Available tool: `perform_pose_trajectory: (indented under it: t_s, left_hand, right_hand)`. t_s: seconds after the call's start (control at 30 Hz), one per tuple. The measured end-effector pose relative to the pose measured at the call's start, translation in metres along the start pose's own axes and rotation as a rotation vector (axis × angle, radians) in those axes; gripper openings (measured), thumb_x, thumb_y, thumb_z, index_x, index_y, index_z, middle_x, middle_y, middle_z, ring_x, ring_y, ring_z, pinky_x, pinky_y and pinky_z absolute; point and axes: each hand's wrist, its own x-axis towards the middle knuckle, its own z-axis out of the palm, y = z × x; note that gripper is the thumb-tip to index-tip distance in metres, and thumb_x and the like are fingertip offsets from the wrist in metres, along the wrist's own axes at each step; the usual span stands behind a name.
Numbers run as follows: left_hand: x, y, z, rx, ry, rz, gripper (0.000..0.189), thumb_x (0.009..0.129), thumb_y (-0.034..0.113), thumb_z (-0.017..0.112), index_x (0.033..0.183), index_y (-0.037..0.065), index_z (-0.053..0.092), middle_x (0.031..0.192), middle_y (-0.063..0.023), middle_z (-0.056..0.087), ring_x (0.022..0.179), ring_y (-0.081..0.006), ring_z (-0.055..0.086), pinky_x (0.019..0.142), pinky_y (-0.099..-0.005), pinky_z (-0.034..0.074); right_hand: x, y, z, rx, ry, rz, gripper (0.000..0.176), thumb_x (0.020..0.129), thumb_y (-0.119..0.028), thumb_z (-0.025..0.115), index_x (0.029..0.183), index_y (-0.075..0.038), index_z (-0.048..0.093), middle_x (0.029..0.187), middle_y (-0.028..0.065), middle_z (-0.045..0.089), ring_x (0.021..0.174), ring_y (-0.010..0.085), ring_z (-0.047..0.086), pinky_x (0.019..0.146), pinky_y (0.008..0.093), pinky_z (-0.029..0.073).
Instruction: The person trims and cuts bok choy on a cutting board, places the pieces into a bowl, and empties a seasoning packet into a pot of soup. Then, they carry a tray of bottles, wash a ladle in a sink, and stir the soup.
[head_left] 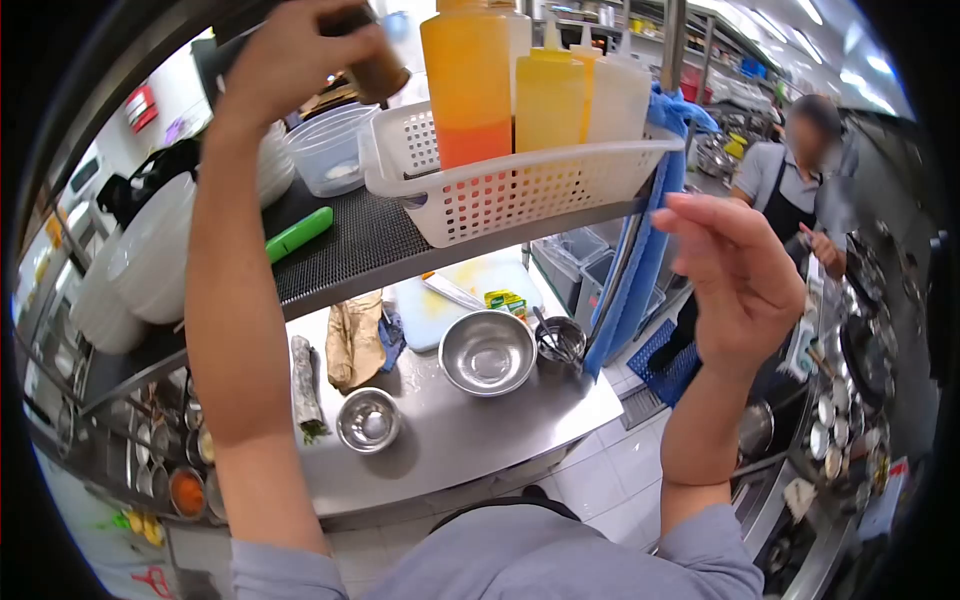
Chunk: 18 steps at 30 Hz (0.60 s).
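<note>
My left hand (290, 55) is raised at the upper left, its fingers closed round a brown container (378, 65), blurred, above the shelf. Just beneath it sits a clear plastic tub (335, 150) with a little white content. Beside the tub, a white perforated basket (540, 190) holds several squeeze bottles, among them an orange one (467, 85) and a yellow one (548, 100). My right hand (730, 265) is held up to the right of the basket, near a blue cloth (640, 240); its fingers are bent together and nothing shows in them.
On the steel counter (440, 440) below are a large bowl (488, 352), a small bowl (368, 420), a cutting board (420, 310) with a knife and brown paper (353, 345). A green-handled tool (300, 235) lies on the shelf. A person (790, 165) stands at the right.
</note>
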Motion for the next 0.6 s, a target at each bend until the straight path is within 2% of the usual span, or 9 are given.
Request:
perform_pose_trajectory:
  t_s: [0.03, 0.1, 0.17, 0.2, 0.27, 0.33, 0.4, 0.5, 0.6]
  left_hand:
    - [-0.022, 0.041, -0.014, -0.168, -0.051, -0.048, 0.023, 0.087, 0.017, 0.064, 0.099, -0.003, 0.065, 0.102, -0.0138, 0.067, 0.089, -0.0249, 0.067, 0.079, -0.0443, 0.056]
    - [-0.044, 0.054, -0.014, -0.108, 0.155, 0.119, 0.055, 0.09, 0.019, 0.065, 0.139, -0.001, 0.05, 0.108, -0.0179, 0.067, 0.092, -0.0292, 0.068, 0.083, -0.0554, 0.054]
    - [-0.058, 0.046, -0.027, -0.291, -0.016, 0.151, 0.041, 0.093, 0.022, 0.066, 0.126, -0.002, 0.064, 0.115, -0.0111, 0.07, 0.101, -0.0154, 0.065, 0.092, -0.0294, 0.049]
    - [-0.07, 0.05, -0.017, -0.382, -0.053, 0.187, 0.042, 0.093, 0.019, 0.067, 0.128, -0.003, 0.062, 0.119, -0.0111, 0.068, 0.105, -0.015, 0.063, 0.094, -0.0297, 0.049]
    - [-0.102, 0.069, 0.006, -0.587, -0.131, 0.239, 0.045, 0.091, 0.013, 0.071, 0.13, -0.004, 0.06, 0.123, -0.0105, 0.064, 0.11, -0.0145, 0.06, 0.097, -0.0295, 0.047]
    - [-0.134, 0.103, 0.045, -0.793, -0.176, 0.237, 0.049, 0.086, 0.008, 0.076, 0.131, -0.003, 0.059, 0.123, -0.0089, 0.063, 0.111, -0.014, 0.059, 0.097, -0.0282, 0.046]
    - [-0.151, 0.122, 0.074, -0.802, -0.194, 0.258, 0.056, 0.081, 0.008, 0.081, 0.132, -0.002, 0.059, 0.118, -0.0066, 0.062, 0.106, -0.0121, 0.059, 0.094, -0.0254, 0.046]
    - [-0.176, 0.139, 0.107, -1.018, -0.19, 0.11, 0.056, 0.075, 0.007, 0.076, 0.129, 0.005, 0.063, 0.1, -0.002, 0.062, 0.089, -0.0129, 0.06, 0.079, -0.0264, 0.049]
    - [-0.193, 0.053, 0.133, -1.215, 0.167, -0.143, 0.045, 0.092, 0.009, 0.043, 0.125, -0.02, 0.052, 0.114, -0.027, 0.063, 0.093, -0.0268, 0.064, 0.086, -0.0357, 0.054]
  right_hand:
    - [-0.001, -0.01, 0.014, 0.019, -0.014, -0.04, 0.019, 0.085, 0.009, 0.068, 0.104, 0.007, 0.071, 0.09, 0.0114, 0.072, 0.073, 0.0099, 0.065, 0.065, 0.0193, 0.05]
    - [-0.003, -0.018, 0.039, 0.011, -0.056, -0.136, 0.035, 0.09, -0.007, 0.07, 0.122, 0.007, 0.063, 0.105, 0.0155, 0.07, 0.083, 0.0121, 0.061, 0.066, 0.0229, 0.049]
    - [-0.011, -0.035, 0.069, 0.039, 0.053, -0.064, 0.071, 0.08, -0.019, 0.083, 0.139, 0.004, 0.049, 0.121, 0.0179, 0.064, 0.095, 0.0168, 0.062, 0.076, 0.027, 0.054]
    - [-0.019, -0.042, 0.078, 0.135, 0.024, 0.024, 0.104, 0.071, -0.027, 0.09, 0.152, 0.0, 0.03, 0.14, 0.0198, 0.049, 0.115, 0.025, 0.058, 0.087, 0.0322, 0.054]
    - [-0.042, -0.049, 0.093, 0.279, -0.012, 0.118, 0.124, 0.07, -0.036, 0.09, 0.156, 0.0, 0.008, 0.155, 0.0186, 0.027, 0.133, 0.0293, 0.043, 0.1, 0.0399, 0.048]
    - [-0.071, -0.047, 0.102, 0.219, 0.134, 0.001, 0.106, 0.079, -0.026, 0.085, 0.154, 0.0, 0.015, 0.15, 0.0178, 0.032, 0.132, 0.0271, 0.044, 0.099, 0.0377, 0.046]
    - [-0.114, -0.067, 0.105, 0.541, 0.378, 0.302, 0.071, 0.086, -0.006, 0.076, 0.142, -0.001, 0.033, 0.132, 0.0121, 0.048, 0.115, 0.0182, 0.056, 0.094, 0.0321, 0.048]
    - [-0.163, -0.076, 0.065, 0.198, 0.473, 0.297, 0.063, 0.086, -0.001, 0.074, 0.137, -0.006, 0.039, 0.122, 0.007, 0.053, 0.11, 0.0141, 0.056, 0.09, 0.0287, 0.048]
    - [-0.215, -0.118, -0.009, -0.065, 0.764, 0.483, 0.051, 0.088, -0.005, 0.072, 0.132, -0.005, 0.046, 0.117, 0.0068, 0.057, 0.102, 0.0136, 0.058, 0.087, 0.0294, 0.05]
